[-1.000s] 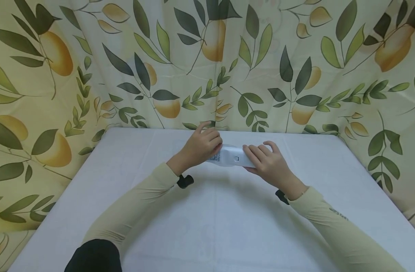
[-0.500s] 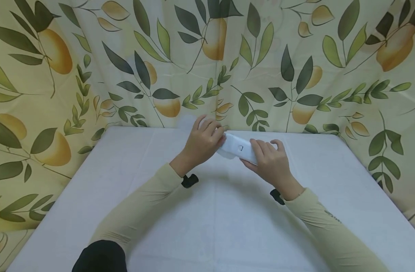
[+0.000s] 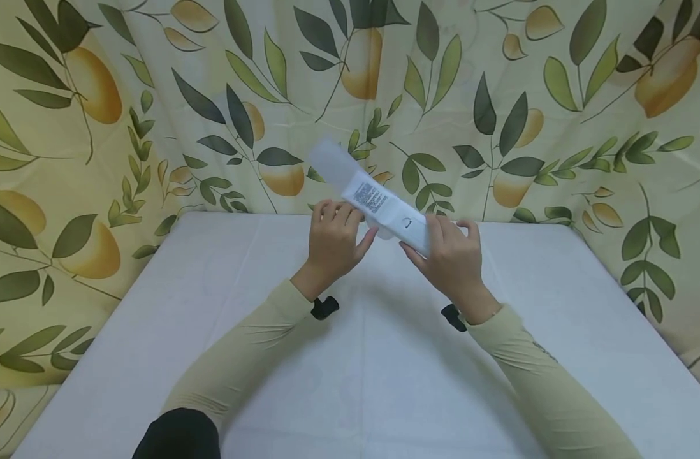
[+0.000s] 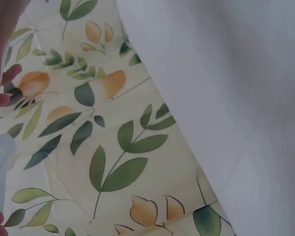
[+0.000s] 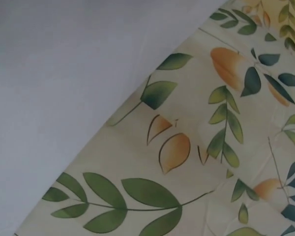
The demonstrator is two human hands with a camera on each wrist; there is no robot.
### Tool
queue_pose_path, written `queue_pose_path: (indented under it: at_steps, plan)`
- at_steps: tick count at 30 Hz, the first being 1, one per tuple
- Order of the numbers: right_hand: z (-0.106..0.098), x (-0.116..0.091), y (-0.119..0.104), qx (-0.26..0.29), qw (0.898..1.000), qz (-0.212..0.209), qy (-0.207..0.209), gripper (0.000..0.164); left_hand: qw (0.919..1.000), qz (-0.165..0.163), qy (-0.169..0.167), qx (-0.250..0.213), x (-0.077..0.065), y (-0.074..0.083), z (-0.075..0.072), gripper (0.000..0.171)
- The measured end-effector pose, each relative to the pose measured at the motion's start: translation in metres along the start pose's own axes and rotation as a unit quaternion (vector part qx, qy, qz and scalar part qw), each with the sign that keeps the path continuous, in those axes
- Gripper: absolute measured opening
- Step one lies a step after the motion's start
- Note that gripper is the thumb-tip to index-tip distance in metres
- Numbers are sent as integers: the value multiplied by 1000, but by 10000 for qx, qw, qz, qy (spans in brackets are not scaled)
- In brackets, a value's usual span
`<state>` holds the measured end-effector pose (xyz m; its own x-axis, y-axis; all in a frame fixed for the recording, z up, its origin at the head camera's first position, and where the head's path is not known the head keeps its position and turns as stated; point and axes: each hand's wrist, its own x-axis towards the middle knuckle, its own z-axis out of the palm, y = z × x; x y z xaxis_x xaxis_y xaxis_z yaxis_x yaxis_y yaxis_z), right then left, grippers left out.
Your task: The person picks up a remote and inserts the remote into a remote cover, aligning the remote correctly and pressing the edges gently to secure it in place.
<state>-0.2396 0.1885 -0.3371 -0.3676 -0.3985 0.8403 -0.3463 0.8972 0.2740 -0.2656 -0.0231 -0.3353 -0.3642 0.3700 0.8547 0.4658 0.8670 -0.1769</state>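
The right hand [image 3: 454,261] holds the packet [image 3: 391,209] by its lower right end, thumb on the near side and fingers over the far side. The packet is white, tilted up to the left, and lies between the 2 hands in the head view, across the line of the table's far edge. Its upper end is translucent; the face carries 1 printed block and 1 small dark mark.

The left hand [image 3: 334,242] is at the packet's lower left edge, thumb spread wide from the fingers. Contact between the left hand and the packet cannot be told.

Both arms wear pale sleeves [image 3: 243,338]; 1 black wrist unit [image 3: 325,308] is located at each wrist. A black cover [image 3: 179,437] is at the left elbow. The table [image 3: 361,376] is white. The curtain [image 3: 436,143] behind it bears leaves and orange fruit.
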Motion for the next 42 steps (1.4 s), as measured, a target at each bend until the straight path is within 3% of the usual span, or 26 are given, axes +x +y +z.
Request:
queue_pose_path:
  at_steps: [7, 17, 21, 24, 28, 32, 35, 42]
  plan:
    - [0, 2, -3, 9, 9997, -9, -230, 65, 9989, -272, 312, -226, 3, 2, 0, 18]
    - [-3, 9, -13, 200, 9990, 374, 115, 63, 9876, -693, 758, -1188, 3, 12, 10, 11]
    - [-2, 11, -15, 306, 9983, 440, 238, 63, 9858, -695, 833, -1281, 2, 13, 13, 12]
    - [-1, 11, -13, 182, 9991, 322, 206, 64, 9914, -507, 587, -1055, 0, 9, 12, 14]
    - [0, 7, -6, 53, 9999, 79, 41, 68, 9963, 39, 297, -808, -4, 2, 5, 18]
    - [1, 0, 2, 48, 9998, -182, -47, 70, 9938, 627, 666, -638, -3, -6, -6, 14]
    - [1, -6, 7, 68, 9989, -462, -13, 73, 9916, 851, 848, -472, 4, -10, -13, 13]
    - [0, -16, 9, 158, 9959, -882, -130, 74, 9930, 1155, -24, -239, 17, -13, -20, 17]
